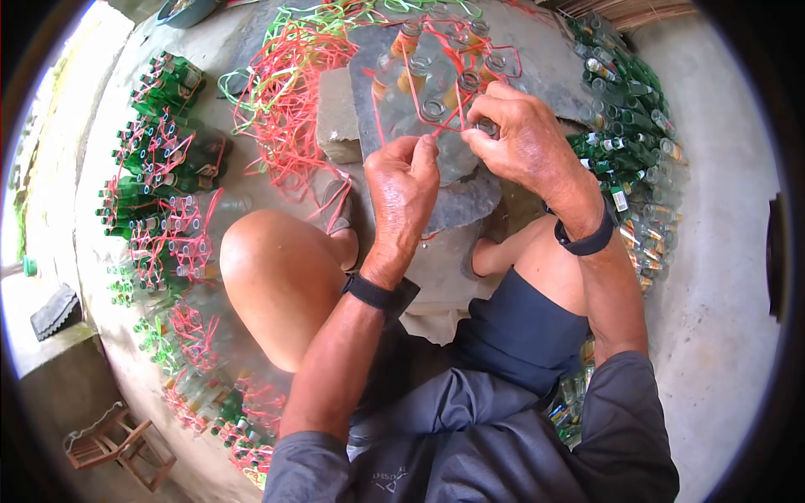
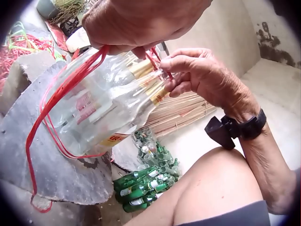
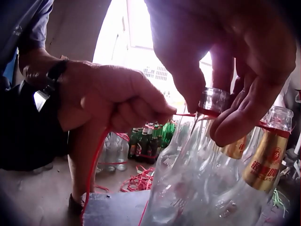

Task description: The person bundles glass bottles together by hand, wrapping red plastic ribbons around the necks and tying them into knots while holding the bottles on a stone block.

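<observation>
A bundle of clear glass bottles point(image 3: 178, 183), several with gold neck labels, stands upright on a grey slab point(image 2: 28, 127). Red plastic twine point(image 2: 61, 101) loops round their bodies and between their necks. My left hand point(image 1: 402, 180) is closed in a fist at the near side of the bundle and pinches the twine, with a strand drawn taut to a bottle neck and a loose tail hanging down. Fingers and thumb of my right hand point(image 1: 524, 138) grip the neck of one clear bottle point(image 3: 214, 100), where the twine wraps just below the rim.
Tangled red and green twine point(image 1: 293, 92) lies left of the slab, beside a concrete block point(image 1: 337, 113). Green bottles in tied bundles point(image 1: 168, 159) line the left floor. More green bottles point(image 1: 629, 126) lie stacked at the right. A wooden stool point(image 1: 117, 444) is at lower left.
</observation>
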`<state>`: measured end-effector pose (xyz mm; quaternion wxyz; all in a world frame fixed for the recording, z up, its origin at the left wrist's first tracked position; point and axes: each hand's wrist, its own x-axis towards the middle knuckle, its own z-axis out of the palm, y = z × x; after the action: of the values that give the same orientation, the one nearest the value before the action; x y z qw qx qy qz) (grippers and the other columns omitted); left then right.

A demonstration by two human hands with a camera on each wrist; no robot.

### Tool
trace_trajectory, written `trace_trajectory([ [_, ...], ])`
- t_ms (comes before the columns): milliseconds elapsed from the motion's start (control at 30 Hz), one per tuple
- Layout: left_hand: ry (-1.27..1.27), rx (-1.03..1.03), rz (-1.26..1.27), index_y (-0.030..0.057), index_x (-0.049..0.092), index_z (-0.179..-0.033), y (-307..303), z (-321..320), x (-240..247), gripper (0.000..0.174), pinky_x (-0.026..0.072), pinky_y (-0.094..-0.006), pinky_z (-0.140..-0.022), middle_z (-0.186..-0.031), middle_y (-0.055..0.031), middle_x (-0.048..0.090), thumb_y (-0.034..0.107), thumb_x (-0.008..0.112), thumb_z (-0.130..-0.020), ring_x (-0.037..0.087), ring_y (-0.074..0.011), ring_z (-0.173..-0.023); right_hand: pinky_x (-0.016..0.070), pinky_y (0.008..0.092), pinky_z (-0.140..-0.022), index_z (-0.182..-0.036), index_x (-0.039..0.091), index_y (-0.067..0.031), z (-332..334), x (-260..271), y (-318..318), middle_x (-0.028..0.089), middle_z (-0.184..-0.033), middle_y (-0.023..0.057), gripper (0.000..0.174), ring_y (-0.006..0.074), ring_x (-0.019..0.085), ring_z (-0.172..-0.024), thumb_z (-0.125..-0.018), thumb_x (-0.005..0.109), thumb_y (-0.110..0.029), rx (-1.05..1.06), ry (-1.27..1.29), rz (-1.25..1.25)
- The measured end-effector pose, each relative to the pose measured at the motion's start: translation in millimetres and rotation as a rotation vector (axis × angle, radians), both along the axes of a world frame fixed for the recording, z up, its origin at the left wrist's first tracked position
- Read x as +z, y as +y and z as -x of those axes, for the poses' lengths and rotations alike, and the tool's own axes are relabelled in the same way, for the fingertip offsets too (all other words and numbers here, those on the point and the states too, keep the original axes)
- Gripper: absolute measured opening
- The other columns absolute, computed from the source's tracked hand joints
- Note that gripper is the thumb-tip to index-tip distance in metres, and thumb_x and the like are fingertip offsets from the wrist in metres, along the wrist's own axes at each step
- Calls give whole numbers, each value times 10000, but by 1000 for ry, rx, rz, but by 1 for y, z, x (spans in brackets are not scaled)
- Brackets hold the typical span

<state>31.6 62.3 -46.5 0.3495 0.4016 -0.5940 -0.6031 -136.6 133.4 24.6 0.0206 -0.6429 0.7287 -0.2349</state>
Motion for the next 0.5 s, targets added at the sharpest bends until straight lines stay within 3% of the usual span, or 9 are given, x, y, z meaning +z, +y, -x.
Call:
trace_trajectory([
  [67,-21,9,73,-97,753,-886,0,0,-4,287,506,-343,-595,-675,-122,709,164,695,-991,620,-127,-622,526,432,-691,-901,684,-12,-2,0,-1,617,-863,143,186,344,655,-758,-815,812,-116,-22,-2,7],
  [133,-32,17,122,-103,748,-884,-1,-1,-4,296,506,-343,-595,-675,-125,708,169,697,-991,621,-127,-624,552,502,-743,-864,686,-20,-3,1,-1,633,-862,167,141,429,674,-836,-819,746,-140,-35,-30,-5],
  [267,-49,-1,155,-93,747,-891,-8,-3,-3,279,496,-351,-586,-647,-139,680,166,708,-987,602,-129,-602,553,500,-739,-868,691,-21,-2,1,-1,640,-867,170,139,427,678,-847,-821,743,-140,-47,-39,-4],
  [333,-132,-29,251,-83,766,-927,-9,-6,1,283,449,-292,-571,-659,-12,640,185,709,-996,519,-58,-631,556,501,-748,-874,702,-24,-2,1,-1,656,-880,173,139,425,685,-864,-820,746,-144,-45,-38,6],
  [500,-200,-42,388,-66,731,-876,-15,-8,12,243,429,-312,-550,-610,-33,554,149,721,-989,471,-61,-608,565,503,-769,-880,715,-30,-4,0,-2,681,-901,164,142,413,696,-873,-827,742,-159,-66,-32,24],
])
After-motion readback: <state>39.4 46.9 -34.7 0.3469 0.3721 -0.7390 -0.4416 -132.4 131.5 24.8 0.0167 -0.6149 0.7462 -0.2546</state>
